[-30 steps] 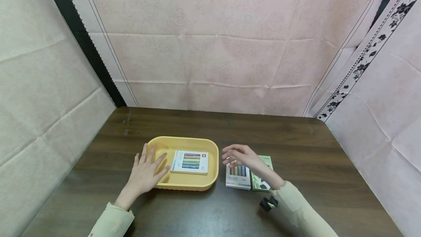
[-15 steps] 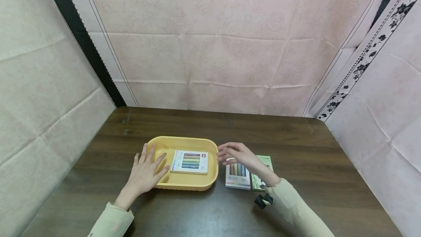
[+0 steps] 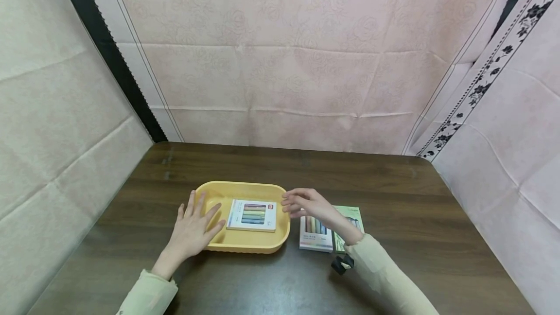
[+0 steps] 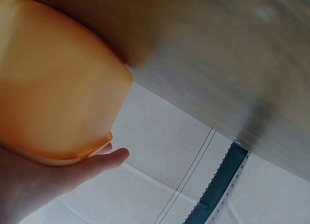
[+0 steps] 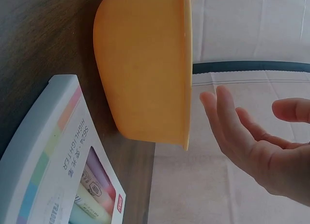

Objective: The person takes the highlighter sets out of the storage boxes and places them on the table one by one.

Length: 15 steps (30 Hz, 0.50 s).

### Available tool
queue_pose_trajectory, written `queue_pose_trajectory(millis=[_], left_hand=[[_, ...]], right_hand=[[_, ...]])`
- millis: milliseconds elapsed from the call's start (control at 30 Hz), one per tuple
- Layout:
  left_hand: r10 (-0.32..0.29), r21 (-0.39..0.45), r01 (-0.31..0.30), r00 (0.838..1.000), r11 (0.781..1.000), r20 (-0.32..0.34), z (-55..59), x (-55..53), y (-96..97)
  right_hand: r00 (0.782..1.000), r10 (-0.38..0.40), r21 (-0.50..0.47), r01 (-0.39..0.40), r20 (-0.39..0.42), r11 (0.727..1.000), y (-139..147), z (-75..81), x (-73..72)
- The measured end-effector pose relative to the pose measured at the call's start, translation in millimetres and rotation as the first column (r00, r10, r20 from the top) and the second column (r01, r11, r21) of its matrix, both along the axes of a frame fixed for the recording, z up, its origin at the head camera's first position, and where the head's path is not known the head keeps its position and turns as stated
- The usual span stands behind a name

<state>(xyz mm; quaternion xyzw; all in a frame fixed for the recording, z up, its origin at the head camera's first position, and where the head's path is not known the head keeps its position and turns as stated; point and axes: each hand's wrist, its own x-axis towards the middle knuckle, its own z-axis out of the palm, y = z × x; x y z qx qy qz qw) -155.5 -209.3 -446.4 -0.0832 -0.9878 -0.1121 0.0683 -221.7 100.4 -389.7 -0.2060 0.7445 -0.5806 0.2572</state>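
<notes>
A yellow plastic tray (image 3: 245,190) sits on the table, with a white box of highlighters (image 3: 253,216) lying inside it. My left hand (image 3: 191,233) rests across the tray's left rim with fingers spread and fairly straight. In the left wrist view that hand (image 4: 53,181) lies along the rim of the tray (image 4: 60,83). Over the tray's right edge hovers my right hand (image 3: 310,205), fingers gently bent, holding nothing. From the right wrist, a gap shows between the hand (image 5: 261,154) and the tray (image 5: 143,64). A second highlighter box (image 3: 316,241), partly covered by the hand, lies below it.
Against that second box lies a green box (image 3: 351,213) with a printed picture, partly hidden by the right forearm. A black strap device (image 3: 342,265) is on the right wrist. Light cloth (image 3: 280,81) hangs behind the wooden table (image 3: 271,286) and along both sides.
My right hand has moved left from above the boxes to over the tray's right rim. The left hand, tray and boxes have stayed in place.
</notes>
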Motion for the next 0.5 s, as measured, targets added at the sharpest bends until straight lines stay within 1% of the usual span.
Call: queue_pose_trajectory(millis=[233,500], left_hand=[[-0.001,-0.001,0.001,1.000,1.000,-0.002,0.2,0.4,-0.1],[0.001,-0.001,-0.001,1.000,1.000,0.002,0.3,0.2,0.3]], right_hand=[[1.000,0.002,0.021,-0.001,-0.005,1.000,-7.3,-2.4,-3.1],[1.000,-0.014,0.044,0.014,-0.010,0.999,-12.9,-2.6,-2.5]])
